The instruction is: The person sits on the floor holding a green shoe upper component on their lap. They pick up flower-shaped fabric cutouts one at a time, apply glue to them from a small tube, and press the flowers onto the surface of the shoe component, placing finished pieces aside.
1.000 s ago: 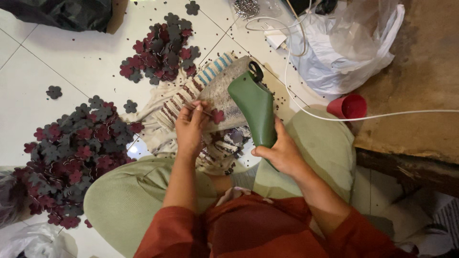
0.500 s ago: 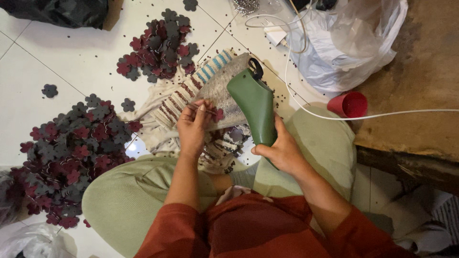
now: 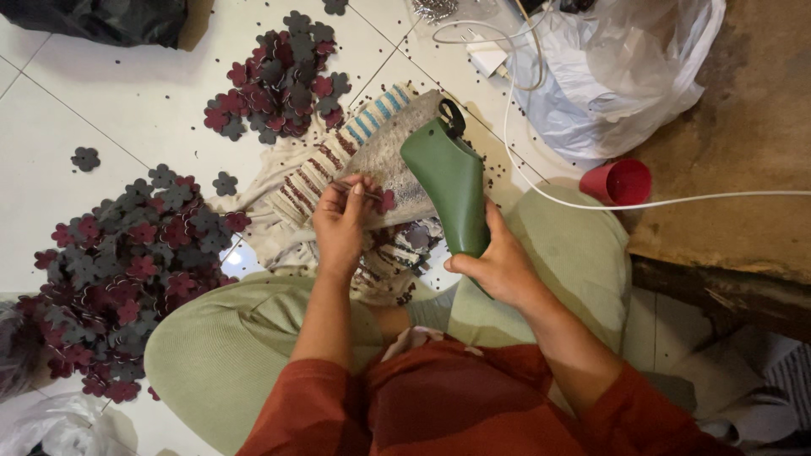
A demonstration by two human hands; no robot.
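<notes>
My right hand grips the lower end of a green shoe-shaped form, which rests on a grey pad over a striped cloth. My left hand pinches a thin metal tool against the grey pad, beside a small dark red flower cut-out. I sit cross-legged on the floor in light green trousers.
Piles of dark red and grey flower cut-outs lie at the left and at the top. A red cup, a white cable, a white plastic bag and a brown mat lie to the right.
My left hand has lifted slightly on the grey pad with the thin tool. My right hand still holds the green form in the same place.
</notes>
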